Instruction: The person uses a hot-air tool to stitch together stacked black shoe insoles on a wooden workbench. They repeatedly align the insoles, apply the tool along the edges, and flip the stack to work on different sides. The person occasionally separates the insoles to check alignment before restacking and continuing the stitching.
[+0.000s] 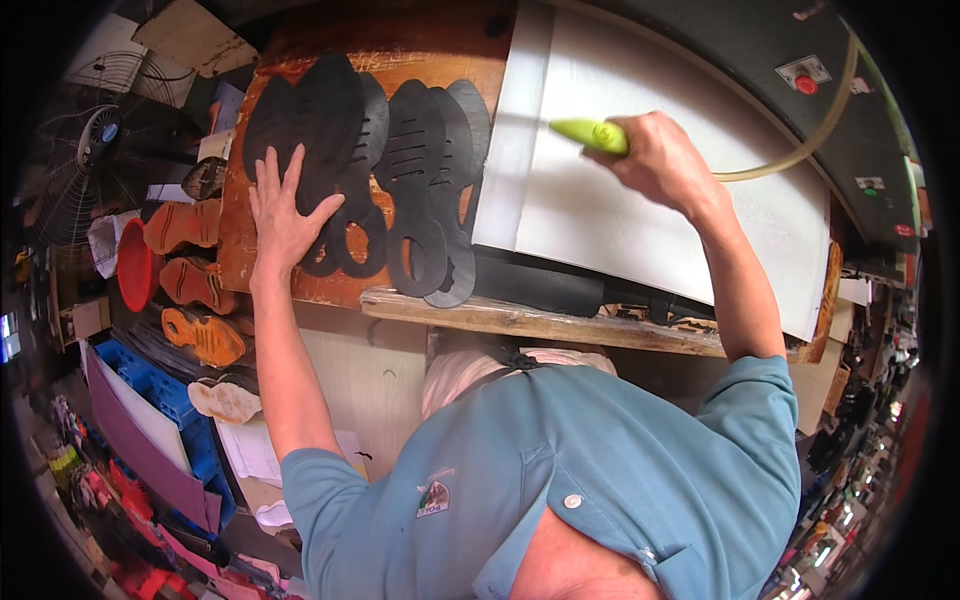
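Note:
My left hand (283,218) lies with its fingers spread on a group of black cut sheet pieces (325,125), each with a rounded, slotted body and a ring-shaped end. Beside it, to the right, a second overlapping group of the same black pieces (415,150) rests on the worn wooden tabletop (420,62). Closed around a bright green nozzle (590,134), my right hand (655,165) is raised over a white board (680,225). The nozzle's tip points left, toward the pieces. From behind my right wrist a yellowish hose (800,150) curves up to the right.
A wooden rail (540,320) runs along the near edge, with dark material behind it. At the upper right is a dark machine panel with a red button (805,84). Leftward stand a fan (98,138), orange shaped blocks (207,337), a red dish (136,265) and a blue crate (160,385).

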A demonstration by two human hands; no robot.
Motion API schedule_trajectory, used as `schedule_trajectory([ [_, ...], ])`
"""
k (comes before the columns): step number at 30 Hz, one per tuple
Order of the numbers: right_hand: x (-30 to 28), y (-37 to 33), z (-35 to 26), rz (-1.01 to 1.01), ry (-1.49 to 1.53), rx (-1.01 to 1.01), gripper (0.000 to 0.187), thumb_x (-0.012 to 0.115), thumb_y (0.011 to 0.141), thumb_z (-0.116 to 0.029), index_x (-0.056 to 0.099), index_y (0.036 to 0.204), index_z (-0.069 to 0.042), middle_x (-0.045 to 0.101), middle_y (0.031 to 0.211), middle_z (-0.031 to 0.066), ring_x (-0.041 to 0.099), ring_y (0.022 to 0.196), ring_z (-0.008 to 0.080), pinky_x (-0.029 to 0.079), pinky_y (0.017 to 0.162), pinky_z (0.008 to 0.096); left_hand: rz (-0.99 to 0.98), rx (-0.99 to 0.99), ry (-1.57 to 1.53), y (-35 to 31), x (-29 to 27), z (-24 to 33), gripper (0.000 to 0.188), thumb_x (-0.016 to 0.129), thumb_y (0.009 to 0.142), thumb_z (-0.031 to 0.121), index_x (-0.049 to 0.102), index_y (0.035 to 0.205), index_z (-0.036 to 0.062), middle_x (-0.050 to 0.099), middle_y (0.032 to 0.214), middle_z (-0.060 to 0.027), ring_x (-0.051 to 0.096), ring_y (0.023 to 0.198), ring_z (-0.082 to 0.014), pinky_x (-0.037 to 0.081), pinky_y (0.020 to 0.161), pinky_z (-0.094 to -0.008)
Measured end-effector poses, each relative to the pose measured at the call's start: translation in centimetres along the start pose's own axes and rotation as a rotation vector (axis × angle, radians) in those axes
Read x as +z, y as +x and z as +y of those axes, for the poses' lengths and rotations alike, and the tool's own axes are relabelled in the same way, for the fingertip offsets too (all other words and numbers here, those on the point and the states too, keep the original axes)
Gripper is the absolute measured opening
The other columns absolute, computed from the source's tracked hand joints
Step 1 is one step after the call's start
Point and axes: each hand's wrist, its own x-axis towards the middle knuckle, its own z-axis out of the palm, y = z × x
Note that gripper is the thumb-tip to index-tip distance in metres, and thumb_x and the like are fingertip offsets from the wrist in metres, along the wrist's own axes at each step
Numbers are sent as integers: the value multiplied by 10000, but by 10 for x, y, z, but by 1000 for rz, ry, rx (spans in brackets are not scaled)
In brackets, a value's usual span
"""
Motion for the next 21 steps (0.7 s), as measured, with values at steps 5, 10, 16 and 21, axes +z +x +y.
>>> schedule_trajectory([
  [5,2,8,-7,-80,10,-76,280,808,964,-295,811,1032,-24,781,906,215,751,807,382,596,788,500,-1,-2,-5,0,0,-2,941,820,911,560,395,1703,280,201,1798,-228,149,1666,-444,129,1330,-624],
  [10,10,18,-10,-124,-7,-110,291,803,965,-302,808,1001,-13,775,871,217,758,797,365,603,775,494,2,15,7,2,0,-6,931,823,918,547,393,1703,289,207,1796,-227,154,1666,-444,135,1326,-631],
  [16,-3,13,1,-36,-78,-73,306,828,942,-311,804,1004,-12,766,850,220,746,778,379,592,762,481,13,15,3,1,2,-13,925,823,920,543,396,1701,291,223,1790,-230,168,1660,-455,143,1322,-637],
  [21,-17,-5,2,-119,-169,-83,311,840,933,-319,795,955,-12,770,884,221,753,828,386,610,821,486,-32,-2,8,3,-3,-10,925,816,919,555,400,1699,284,215,1789,-244,149,1662,-464,133,1318,-654],
])
